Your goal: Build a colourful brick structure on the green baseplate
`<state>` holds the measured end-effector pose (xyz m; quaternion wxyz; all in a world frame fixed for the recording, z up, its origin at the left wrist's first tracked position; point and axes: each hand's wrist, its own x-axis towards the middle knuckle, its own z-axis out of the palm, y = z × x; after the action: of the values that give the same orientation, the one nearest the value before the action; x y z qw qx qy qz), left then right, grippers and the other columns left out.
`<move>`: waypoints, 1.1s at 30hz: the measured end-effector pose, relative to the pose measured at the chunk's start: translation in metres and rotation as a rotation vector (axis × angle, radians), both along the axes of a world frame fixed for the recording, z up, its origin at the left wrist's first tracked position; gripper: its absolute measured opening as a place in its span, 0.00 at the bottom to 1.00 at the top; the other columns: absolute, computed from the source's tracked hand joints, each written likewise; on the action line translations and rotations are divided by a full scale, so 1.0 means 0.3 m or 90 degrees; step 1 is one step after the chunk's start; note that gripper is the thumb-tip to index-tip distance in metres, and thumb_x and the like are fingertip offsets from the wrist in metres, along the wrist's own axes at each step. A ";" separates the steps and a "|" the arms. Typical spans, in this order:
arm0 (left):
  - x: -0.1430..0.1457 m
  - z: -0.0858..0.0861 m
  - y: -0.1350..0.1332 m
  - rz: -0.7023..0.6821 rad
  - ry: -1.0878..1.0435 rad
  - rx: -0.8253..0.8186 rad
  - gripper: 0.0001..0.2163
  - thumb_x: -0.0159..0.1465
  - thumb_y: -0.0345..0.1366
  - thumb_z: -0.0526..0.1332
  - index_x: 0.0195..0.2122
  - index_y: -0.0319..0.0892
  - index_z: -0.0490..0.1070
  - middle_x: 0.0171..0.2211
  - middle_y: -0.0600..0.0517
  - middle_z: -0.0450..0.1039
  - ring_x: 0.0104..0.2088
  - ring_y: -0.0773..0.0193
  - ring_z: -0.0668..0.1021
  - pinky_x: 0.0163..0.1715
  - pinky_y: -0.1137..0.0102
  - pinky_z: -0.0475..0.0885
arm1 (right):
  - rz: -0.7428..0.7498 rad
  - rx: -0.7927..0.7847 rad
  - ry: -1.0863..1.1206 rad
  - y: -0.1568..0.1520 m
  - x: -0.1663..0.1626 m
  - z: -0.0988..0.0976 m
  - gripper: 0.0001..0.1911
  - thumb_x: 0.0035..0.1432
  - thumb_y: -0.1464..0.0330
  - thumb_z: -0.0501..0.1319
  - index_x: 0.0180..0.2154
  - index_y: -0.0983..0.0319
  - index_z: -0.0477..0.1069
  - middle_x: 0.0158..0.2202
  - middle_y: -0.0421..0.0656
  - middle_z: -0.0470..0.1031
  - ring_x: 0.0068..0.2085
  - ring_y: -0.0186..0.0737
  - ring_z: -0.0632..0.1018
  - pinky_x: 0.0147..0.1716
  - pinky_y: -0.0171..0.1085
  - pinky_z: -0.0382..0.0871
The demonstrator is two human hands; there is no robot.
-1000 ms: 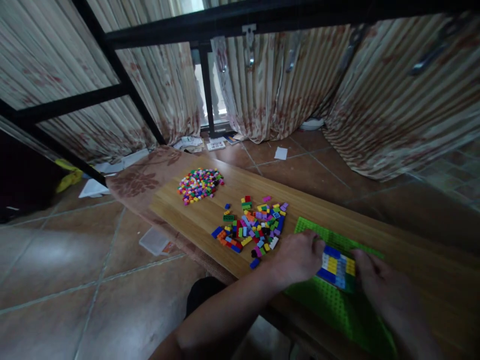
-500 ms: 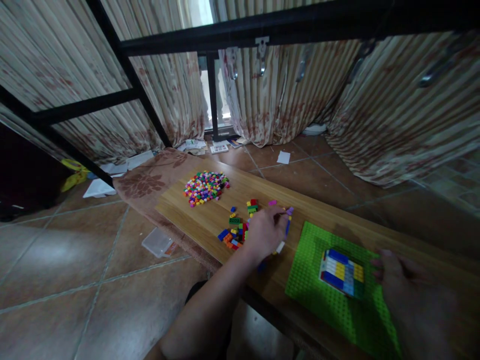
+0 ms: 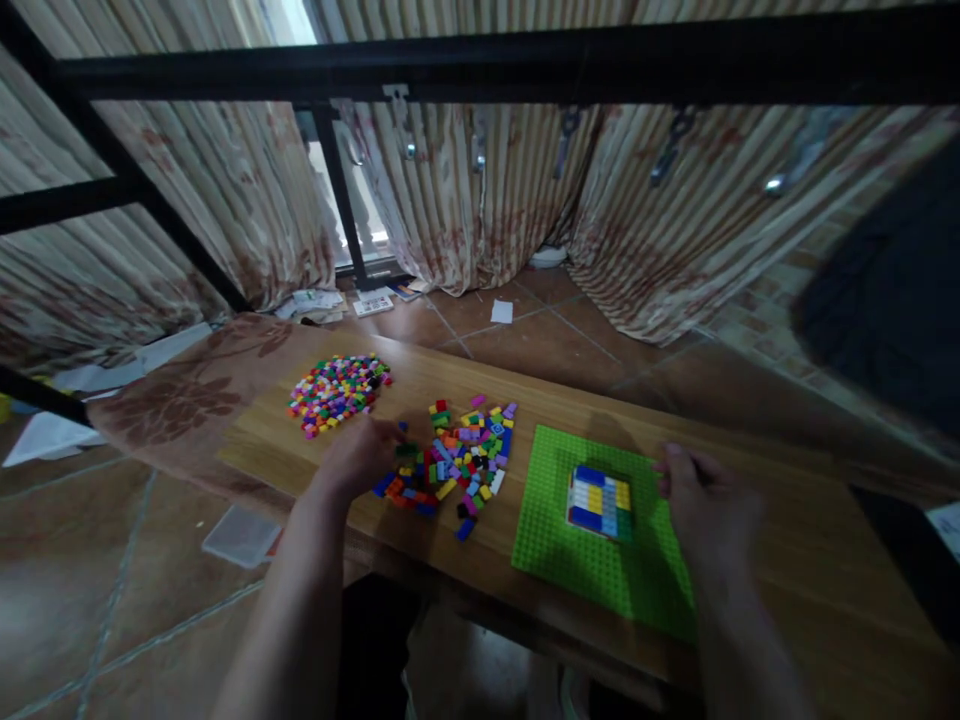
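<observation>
A green studded baseplate [image 3: 570, 560] lies on a wooden board [image 3: 787, 560], with a small block of blue, yellow and white bricks [image 3: 600, 503] built on it. My right hand [image 3: 705, 500] rests at the plate's right edge, fingers curled; whether it holds anything is hidden. A heap of larger mixed-colour bricks [image 3: 465, 460] lies left of the plate. My left hand [image 3: 360, 455] sits at the heap's left edge, knuckles up, fingers bent onto the bricks. A pile of tiny coloured bricks [image 3: 337, 392] lies farther left.
The board rests on a brown flowered cloth [image 3: 180, 400] above a tiled floor [image 3: 112, 620]. Black metal bars [image 3: 480, 65] cross overhead in front of striped curtains [image 3: 487, 190]. Papers [image 3: 322, 300] and a clear plastic lid [image 3: 240, 535] lie on the floor.
My left hand left the brick block on the plate, went over the big heap, and now sits at its left edge. My right hand stayed by the plate. The camera turned right.
</observation>
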<state>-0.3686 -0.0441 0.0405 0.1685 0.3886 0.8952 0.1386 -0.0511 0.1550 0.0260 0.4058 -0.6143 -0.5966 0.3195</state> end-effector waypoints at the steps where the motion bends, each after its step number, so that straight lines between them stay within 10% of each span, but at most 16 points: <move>1: 0.000 -0.002 0.001 -0.010 -0.001 -0.010 0.13 0.53 0.29 0.60 0.38 0.45 0.79 0.32 0.50 0.79 0.31 0.61 0.78 0.27 0.74 0.64 | -0.003 0.007 0.009 0.002 0.003 0.000 0.18 0.52 0.55 0.59 0.33 0.63 0.76 0.25 0.44 0.77 0.23 0.40 0.74 0.21 0.37 0.66; 16: 0.065 0.070 0.051 -0.025 -0.157 0.189 0.15 0.55 0.43 0.62 0.39 0.39 0.76 0.20 0.55 0.73 0.21 0.64 0.72 0.22 0.73 0.62 | 0.056 0.043 0.115 -0.004 -0.006 0.008 0.14 0.54 0.58 0.61 0.31 0.63 0.76 0.22 0.41 0.75 0.21 0.34 0.72 0.22 0.34 0.65; 25: 0.414 0.066 0.217 -0.136 -0.780 0.316 0.15 0.53 0.43 0.69 0.35 0.37 0.74 0.24 0.53 0.73 0.23 0.70 0.73 0.25 0.75 0.68 | 0.578 0.116 0.191 -0.117 -0.035 0.109 0.16 0.55 0.70 0.65 0.46 0.52 0.76 0.43 0.40 0.75 0.40 0.35 0.75 0.40 0.36 0.70; 33: 0.480 0.043 0.269 -0.172 -0.896 0.240 0.14 0.57 0.44 0.65 0.30 0.36 0.73 0.25 0.52 0.72 0.24 0.70 0.74 0.25 0.75 0.69 | 0.625 0.131 0.082 -0.112 -0.016 0.132 0.16 0.57 0.74 0.63 0.46 0.52 0.76 0.45 0.40 0.72 0.46 0.35 0.75 0.46 0.36 0.69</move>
<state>-0.2246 0.0368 0.0533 0.6486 0.3371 0.4807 0.4844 -0.0558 0.1214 0.0655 0.3024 -0.1972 -0.8170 0.4495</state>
